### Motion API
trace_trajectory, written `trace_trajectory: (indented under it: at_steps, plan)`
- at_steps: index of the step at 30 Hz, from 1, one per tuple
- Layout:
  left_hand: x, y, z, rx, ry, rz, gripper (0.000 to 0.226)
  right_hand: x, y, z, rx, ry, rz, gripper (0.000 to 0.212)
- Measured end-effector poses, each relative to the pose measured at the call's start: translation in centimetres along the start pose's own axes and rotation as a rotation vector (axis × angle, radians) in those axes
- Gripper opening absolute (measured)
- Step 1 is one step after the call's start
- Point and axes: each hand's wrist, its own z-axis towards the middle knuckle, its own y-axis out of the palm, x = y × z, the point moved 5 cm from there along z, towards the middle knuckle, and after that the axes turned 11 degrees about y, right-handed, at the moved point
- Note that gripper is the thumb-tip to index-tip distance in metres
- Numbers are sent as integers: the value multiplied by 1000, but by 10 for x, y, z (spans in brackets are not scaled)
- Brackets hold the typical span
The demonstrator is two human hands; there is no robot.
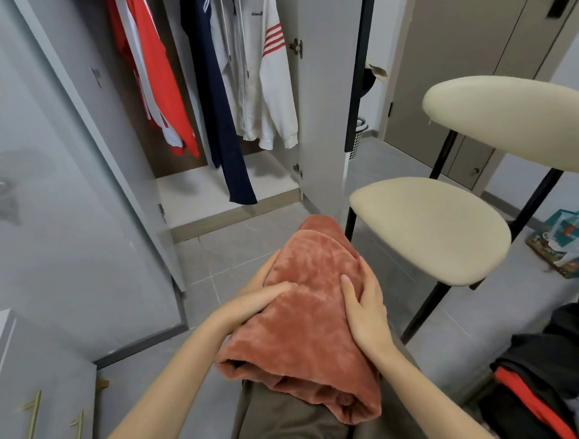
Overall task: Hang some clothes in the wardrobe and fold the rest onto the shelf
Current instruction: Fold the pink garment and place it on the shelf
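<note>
Folded into a thick bundle, the rust-pink fleece garment [308, 323] lies on the person's lap, with the left hand [256, 306] laid flat on its left side and the right hand [366, 311] on its right, fingers [348, 292] straight and slightly spread, pressing rather than gripping. Folding looks nearly finished, judging by the tidy shape. Next the bundle likely needs lifting from underneath and carrying to the wardrobe shelf [205, 197], bare below the hanging jackets [256, 79].
</note>
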Motion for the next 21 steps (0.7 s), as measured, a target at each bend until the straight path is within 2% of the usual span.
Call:
trace_trajectory:
  at_steps: [5, 8, 11, 14, 16, 18, 19, 21]
  plan:
    - [-16, 0, -8, 40, 94, -10, 73, 6, -1, -4, -44, 11, 30, 70]
    - [-18, 1, -3, 17, 114, -65, 66, 7, -5, -4, -72, -26, 67, 69]
    - [-26, -6, -1, 30, 67, -186, 57, 1, -9, -7, -73, -97, 96, 65]
    - [-35, -18, -8, 105, -80, -351, 51, -17, -12, -11, -37, -250, 97, 69]
    - [-32, -20, -10, 77, -137, -390, 61, -26, -11, -13, -32, -340, 80, 71]
    - [-26, -19, -4, 86, -178, -311, 86, -27, -12, -11, -24, -373, 65, 68]
    - [-25, -17, 1, 124, -195, -249, 93, -25, -13, -10, -21, -363, 60, 66]
    - [-28, -11, 10, 278, -196, -184, 89, -16, -14, -6, -20, -289, 60, 62]
